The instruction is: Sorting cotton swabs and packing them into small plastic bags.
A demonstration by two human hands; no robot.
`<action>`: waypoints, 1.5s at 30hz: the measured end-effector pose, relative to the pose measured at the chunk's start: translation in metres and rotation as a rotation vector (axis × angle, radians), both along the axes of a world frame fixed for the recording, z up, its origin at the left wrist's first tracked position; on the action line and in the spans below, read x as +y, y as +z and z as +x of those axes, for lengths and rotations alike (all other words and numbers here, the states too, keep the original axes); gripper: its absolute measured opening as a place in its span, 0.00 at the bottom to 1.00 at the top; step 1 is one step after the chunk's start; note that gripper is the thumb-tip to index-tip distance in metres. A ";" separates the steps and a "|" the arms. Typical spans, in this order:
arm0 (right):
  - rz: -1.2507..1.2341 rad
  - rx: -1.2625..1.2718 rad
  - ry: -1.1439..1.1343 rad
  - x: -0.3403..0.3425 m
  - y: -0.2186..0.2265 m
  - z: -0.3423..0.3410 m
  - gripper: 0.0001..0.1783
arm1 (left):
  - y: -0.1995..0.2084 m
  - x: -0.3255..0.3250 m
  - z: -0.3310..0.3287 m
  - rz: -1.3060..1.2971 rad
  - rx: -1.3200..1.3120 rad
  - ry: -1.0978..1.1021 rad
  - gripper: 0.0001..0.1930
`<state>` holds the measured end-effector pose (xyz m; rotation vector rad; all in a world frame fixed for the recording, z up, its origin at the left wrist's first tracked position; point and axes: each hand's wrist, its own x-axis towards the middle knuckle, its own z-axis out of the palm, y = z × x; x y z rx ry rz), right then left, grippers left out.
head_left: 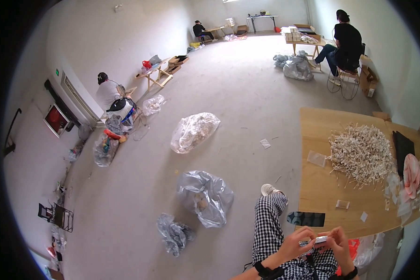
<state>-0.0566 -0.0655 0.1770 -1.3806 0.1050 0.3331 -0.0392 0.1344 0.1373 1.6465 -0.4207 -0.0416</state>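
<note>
My left hand [297, 243] and my right hand [337, 243] are close together over my lap, at the table's near edge. Between their fingertips is a small white packet [320, 239], pinched from both sides; its contents are too small to make out. On the wooden table [315, 193] lies a large heap of loose cotton swabs [360, 154]. A short row of swabs [342, 204] sits apart, nearer to me. Left of the heap is a flat clear plastic bag [317, 158], and a small white piece [363, 216] rests near the front edge.
A dark patterned flat object [306, 219] lies at the table's near left corner. Pink cloth [411, 175] and clear bags are at its right. Filled plastic bags [205, 198] stand on the floor to the left. Three other people sit at tables farther off, one at back right [347, 42].
</note>
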 end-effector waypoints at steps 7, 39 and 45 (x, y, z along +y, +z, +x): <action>0.023 -0.030 -0.171 -0.002 -0.033 0.016 0.05 | -0.031 -0.035 0.020 -0.155 0.109 0.011 0.10; 0.141 0.127 -0.374 -0.052 -0.134 0.032 0.14 | -0.126 -0.105 0.045 -0.162 0.397 0.033 0.08; 0.238 0.163 -0.297 -0.057 -0.130 0.038 0.10 | -0.142 -0.092 0.049 -0.306 0.487 -0.072 0.07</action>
